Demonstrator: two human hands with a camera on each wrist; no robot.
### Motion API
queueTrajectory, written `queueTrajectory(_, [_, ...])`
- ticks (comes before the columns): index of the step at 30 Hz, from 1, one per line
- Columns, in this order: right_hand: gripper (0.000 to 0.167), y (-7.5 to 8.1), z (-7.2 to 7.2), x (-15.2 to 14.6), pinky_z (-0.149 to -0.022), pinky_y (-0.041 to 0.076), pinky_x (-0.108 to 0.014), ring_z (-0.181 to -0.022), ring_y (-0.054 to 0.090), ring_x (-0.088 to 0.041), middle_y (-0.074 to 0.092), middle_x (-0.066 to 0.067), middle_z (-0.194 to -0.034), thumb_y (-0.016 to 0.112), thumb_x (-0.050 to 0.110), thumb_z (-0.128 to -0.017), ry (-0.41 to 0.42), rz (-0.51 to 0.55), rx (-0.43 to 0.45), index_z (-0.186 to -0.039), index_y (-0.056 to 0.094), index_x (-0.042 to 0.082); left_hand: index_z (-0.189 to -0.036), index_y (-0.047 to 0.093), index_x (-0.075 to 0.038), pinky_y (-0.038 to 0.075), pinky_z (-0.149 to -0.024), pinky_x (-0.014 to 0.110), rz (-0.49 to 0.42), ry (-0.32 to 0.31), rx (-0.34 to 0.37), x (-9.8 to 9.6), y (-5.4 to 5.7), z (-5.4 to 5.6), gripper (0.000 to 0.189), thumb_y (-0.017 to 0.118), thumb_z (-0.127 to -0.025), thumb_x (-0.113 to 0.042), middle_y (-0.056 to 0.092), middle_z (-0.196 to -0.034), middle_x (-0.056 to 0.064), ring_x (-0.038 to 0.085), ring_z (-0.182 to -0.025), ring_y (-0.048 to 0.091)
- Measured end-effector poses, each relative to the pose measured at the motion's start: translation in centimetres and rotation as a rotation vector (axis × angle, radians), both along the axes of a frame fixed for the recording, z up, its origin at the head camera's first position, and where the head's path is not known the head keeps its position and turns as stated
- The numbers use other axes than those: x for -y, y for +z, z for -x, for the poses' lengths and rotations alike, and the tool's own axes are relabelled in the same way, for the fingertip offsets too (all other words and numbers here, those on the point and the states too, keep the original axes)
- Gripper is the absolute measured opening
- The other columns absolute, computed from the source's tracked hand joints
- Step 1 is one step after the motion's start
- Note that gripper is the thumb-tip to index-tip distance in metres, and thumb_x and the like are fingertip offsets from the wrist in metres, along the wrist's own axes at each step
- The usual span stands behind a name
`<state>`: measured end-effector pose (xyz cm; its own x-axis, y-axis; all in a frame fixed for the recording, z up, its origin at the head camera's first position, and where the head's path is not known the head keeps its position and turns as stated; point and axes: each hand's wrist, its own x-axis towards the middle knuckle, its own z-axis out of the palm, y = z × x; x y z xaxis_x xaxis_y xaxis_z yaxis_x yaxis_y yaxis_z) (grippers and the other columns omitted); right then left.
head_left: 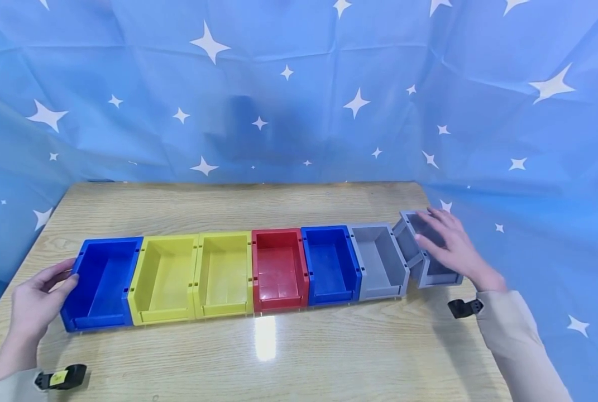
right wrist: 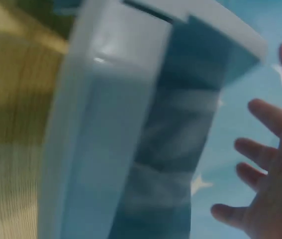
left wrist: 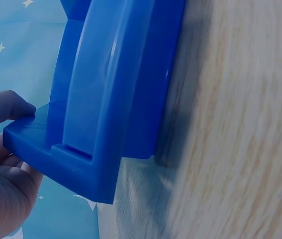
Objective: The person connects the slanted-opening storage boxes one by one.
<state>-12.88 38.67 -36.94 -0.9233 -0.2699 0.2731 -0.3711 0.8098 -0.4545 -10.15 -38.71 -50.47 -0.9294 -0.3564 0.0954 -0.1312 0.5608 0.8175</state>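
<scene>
A row of plastic storage bins runs across the wooden table. At its left end my left hand (head_left: 36, 301) pinches the outer side wall of a blue bin (head_left: 103, 279), thumb on one face and fingers on the other, as the left wrist view shows. At the far right a grey bin (head_left: 441, 273) stands tilted and askew, its near side angled away from the neighbouring grey bin (head_left: 379, 262). Over that tilted bin hovers my right hand (head_left: 451, 243), fingers spread and apart from the bin wall in the right wrist view.
Between the ends stand two yellow bins, one a yellow bin (head_left: 168, 279), then a red bin (head_left: 280, 271) and a second blue bin (head_left: 331, 267), side by side. A blue star-patterned cloth (head_left: 299, 111) hangs behind the table (head_left: 188, 357) and along its sides.
</scene>
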Motion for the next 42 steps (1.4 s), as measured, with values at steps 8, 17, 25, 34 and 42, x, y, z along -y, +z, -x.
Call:
queueTrajectory(8, [0.063, -1.3, -0.1, 1.8, -0.102, -0.002, -0.071, -0.141, -0.009, -0.032, 0.008, -0.017, -0.155, 0.054, 0.036, -0.093, 0.014, -0.195, 0.084, -0.147, 0.031, 0.014, -0.130, 0.054, -0.002, 0.039, -0.068, -0.002, 0.004, -0.014, 0.004, -2.3, 3.0, -1.1, 0.042, 0.057, -0.093, -0.020, 0.053, -0.105, -0.029, -0.020, -0.086, 0.043])
queueTrajectory(17, [0.072, -1.5, -0.1, 2.2, -0.101, -0.011, -0.070, -0.140, -0.016, -0.029, 0.001, -0.016, -0.156, 0.057, 0.041, -0.091, 0.005, -0.237, 0.069, -0.150, 0.023, 0.017, -0.132, 0.054, -0.008, 0.039, -0.068, -0.002, 0.048, -0.018, 0.005, 0.7, -0.9, 0.2, 0.045, 0.059, -0.092, -0.026, 0.051, -0.107, -0.029, -0.019, -0.090, 0.045])
queueTrajectory(25, [0.069, -1.5, 0.2, 2.0, -0.099, -0.017, -0.068, -0.138, -0.021, -0.028, -0.003, -0.016, -0.155, 0.054, 0.038, -0.093, -0.001, -0.197, 0.106, -0.150, 0.022, 0.019, -0.133, 0.052, -0.004, 0.042, -0.070, 0.000, 0.036, -0.027, 0.052, -1.2, 1.9, -0.7, 0.046, 0.057, -0.093, -0.025, 0.058, -0.117, -0.014, -0.019, -0.088, 0.043])
queueTrajectory(34, [0.073, -1.9, 0.2, 2.1, -0.100, -0.017, -0.068, -0.138, -0.022, -0.027, -0.005, -0.014, -0.156, 0.056, 0.040, -0.092, -0.019, -0.209, 0.098, -0.151, 0.017, 0.024, -0.132, 0.051, 0.002, 0.040, -0.066, -0.002, 0.033, -0.027, 0.050, -2.4, 3.5, -1.4, 0.047, 0.056, -0.093, -0.024, 0.049, -0.103, -0.030, -0.020, -0.085, 0.041])
queueTrajectory(42, [0.076, -2.2, 0.1, 2.3, -0.099, -0.017, -0.069, -0.138, -0.022, -0.028, -0.008, -0.014, -0.155, 0.055, 0.043, -0.092, -0.025, -0.236, 0.089, -0.152, 0.013, 0.024, -0.133, 0.051, 0.001, 0.041, -0.065, -0.001, -0.045, -0.052, 0.043, -3.2, 4.9, -1.8, 0.045, 0.057, -0.093, -0.021, 0.047, -0.095, -0.035, -0.021, -0.084, 0.044])
